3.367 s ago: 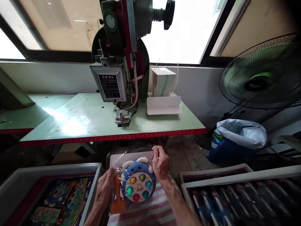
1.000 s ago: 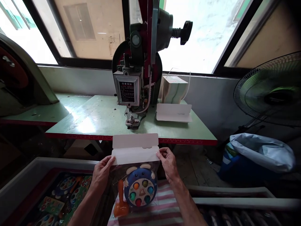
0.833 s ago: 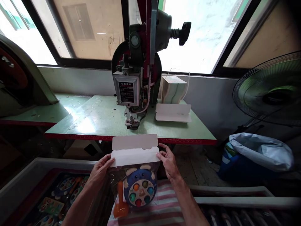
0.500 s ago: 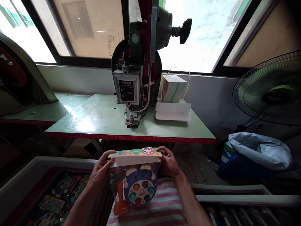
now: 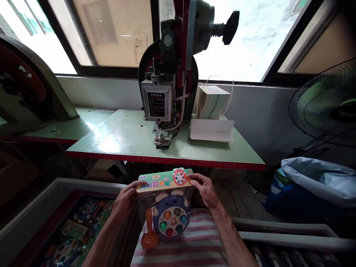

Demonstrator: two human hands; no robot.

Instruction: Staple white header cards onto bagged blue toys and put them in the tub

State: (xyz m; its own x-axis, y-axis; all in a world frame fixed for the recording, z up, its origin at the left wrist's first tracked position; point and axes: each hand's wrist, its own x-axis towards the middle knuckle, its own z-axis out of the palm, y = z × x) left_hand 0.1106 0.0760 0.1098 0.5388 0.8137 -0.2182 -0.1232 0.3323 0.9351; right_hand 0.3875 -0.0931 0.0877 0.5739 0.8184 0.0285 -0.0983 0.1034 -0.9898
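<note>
I'm pinching the card (image 5: 164, 181) by its ends, left hand (image 5: 126, 198) and right hand (image 5: 206, 190) nearly closed, neither sitting nearer. Its long axis is running between them, this side of the desk's (image 5: 116, 128) front edge, bagged toy (image 5: 172, 221) showing below.

Left forearm (image 5: 104, 231) and right forearm (image 5: 229, 231) converge forward — left fingers (image 5: 134, 185) and right fingers (image 5: 200, 178) bent, pinching.

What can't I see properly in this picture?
Head view, card: its back is hidden by its front.
Head view, fan: cut off by the right edge.
Head view, black label: small writing too tiny to read.
Head view, left crate: cut off by left and bottom edges.
</note>
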